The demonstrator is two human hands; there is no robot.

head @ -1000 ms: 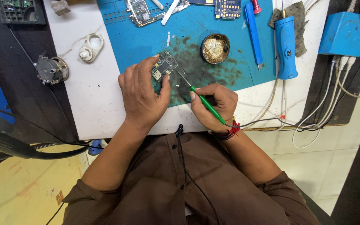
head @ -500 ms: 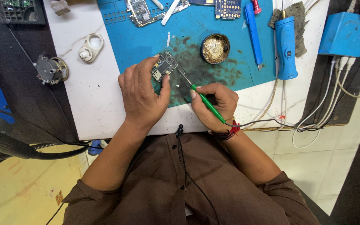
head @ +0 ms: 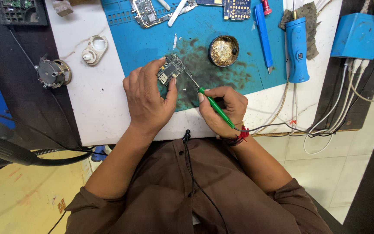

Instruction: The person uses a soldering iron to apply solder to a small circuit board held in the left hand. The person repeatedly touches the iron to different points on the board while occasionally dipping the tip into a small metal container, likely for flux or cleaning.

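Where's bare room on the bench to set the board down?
Bare white top between the left hand and the white ring part. Open mat above the small board. Crowded: the far edge with boards, and by the tin and blue tools.

White table (head: 96, 104), blue mat (head: 152, 43) (stained), white ring part (head: 94, 50)

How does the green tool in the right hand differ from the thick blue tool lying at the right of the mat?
The green tool is thin like a pen; the blue tool is much thicker. The green tool is held in the right hand, its metal tip towards the small circuit board under the left hand; the blue tool lies unheld, half on the blue mat. Both have a cable at the rear end.
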